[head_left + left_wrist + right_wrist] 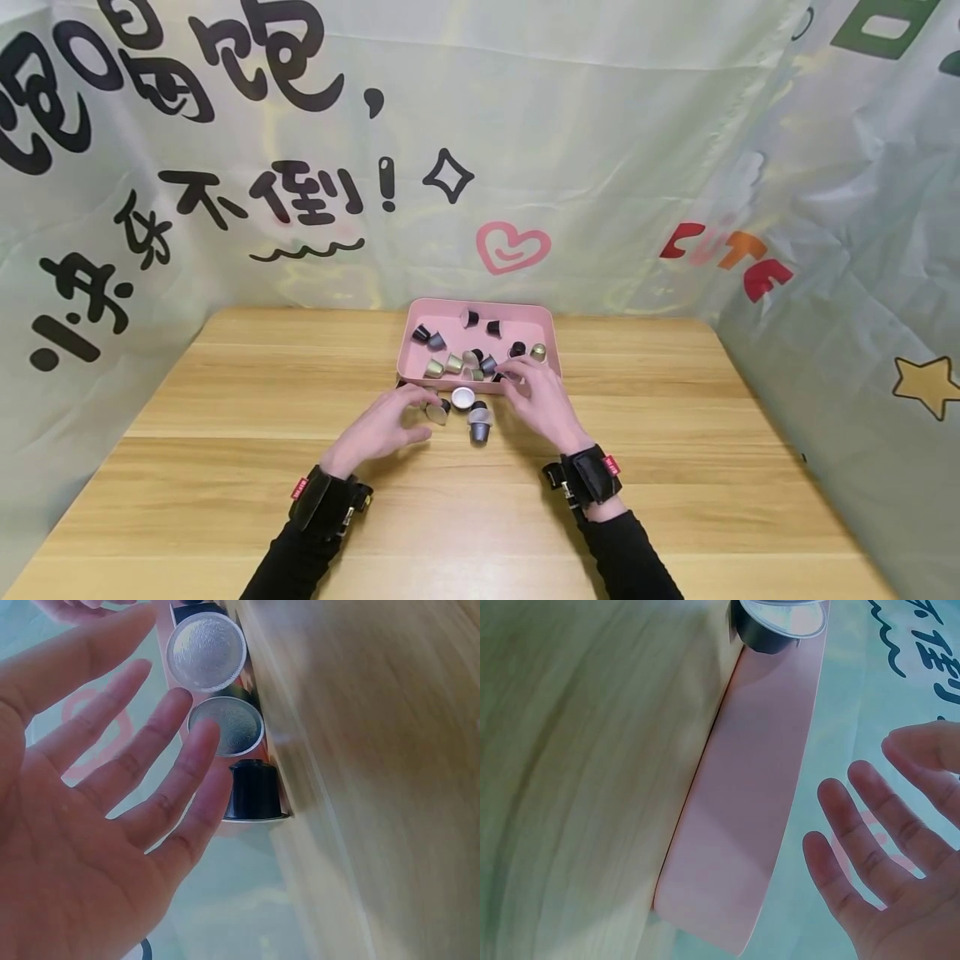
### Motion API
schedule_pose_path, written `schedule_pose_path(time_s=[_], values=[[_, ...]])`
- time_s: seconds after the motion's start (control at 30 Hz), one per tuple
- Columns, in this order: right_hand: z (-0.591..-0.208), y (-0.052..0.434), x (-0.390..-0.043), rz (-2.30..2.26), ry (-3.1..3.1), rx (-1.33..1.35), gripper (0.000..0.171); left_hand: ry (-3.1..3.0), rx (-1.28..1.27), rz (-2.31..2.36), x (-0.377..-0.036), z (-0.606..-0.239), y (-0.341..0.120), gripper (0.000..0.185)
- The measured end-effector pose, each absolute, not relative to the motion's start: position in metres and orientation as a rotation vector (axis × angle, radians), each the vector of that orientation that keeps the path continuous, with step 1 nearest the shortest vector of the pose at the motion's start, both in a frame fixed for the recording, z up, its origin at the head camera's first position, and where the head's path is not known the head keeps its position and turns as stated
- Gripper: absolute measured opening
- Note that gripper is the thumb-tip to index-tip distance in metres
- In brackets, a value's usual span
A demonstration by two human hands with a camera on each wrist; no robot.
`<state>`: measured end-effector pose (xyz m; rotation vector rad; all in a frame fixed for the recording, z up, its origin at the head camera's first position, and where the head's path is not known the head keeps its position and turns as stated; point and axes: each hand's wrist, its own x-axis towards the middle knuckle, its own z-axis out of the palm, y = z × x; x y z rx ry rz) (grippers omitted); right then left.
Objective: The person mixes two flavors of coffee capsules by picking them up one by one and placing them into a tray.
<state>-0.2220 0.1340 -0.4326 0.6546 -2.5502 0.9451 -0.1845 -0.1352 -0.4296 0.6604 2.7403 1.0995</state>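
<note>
Wooden table (225,417) fills the view, enclosed by printed fabric walls (600,150). Your left hand (382,429) hovers over the table just short of the pink tray's (525,315) near edge, fingers spread and relaxed, grasping nothing. Your right hand (542,404) rests at the near right part of the tray's rim, fingers straight and released, holding nothing.

Between your hands, a small group of coffee capsules (463,408) stands on the table against the tray's near edge. Your left fingertips (202,739) are just beside them; the left wrist view shows two foil-lidded capsules (207,651) facing the camera and one black capsule (255,791) seen from its side. Your right fingers (840,802) are near the group but apart from it.

Each capsule is a small tapered cup with a flat silver foil lid. Bodies are black, grey, or gold.

More capsules (465,350) lie scattered inside the tray, some upright, some tipped. The tray sits at the far middle of the table. Black wrist straps (592,475) sit on both of your wrists.
</note>
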Motion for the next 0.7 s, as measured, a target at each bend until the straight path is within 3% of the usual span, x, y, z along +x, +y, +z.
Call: schedule_pose_path(time_s=[0.7], values=[[-0.4324,0.1344,-0.2206,0.970,-2.567,0.654,0.022,2.686,0.808,1.032,-0.1829,-0.4341,-0.1356,0.044]])
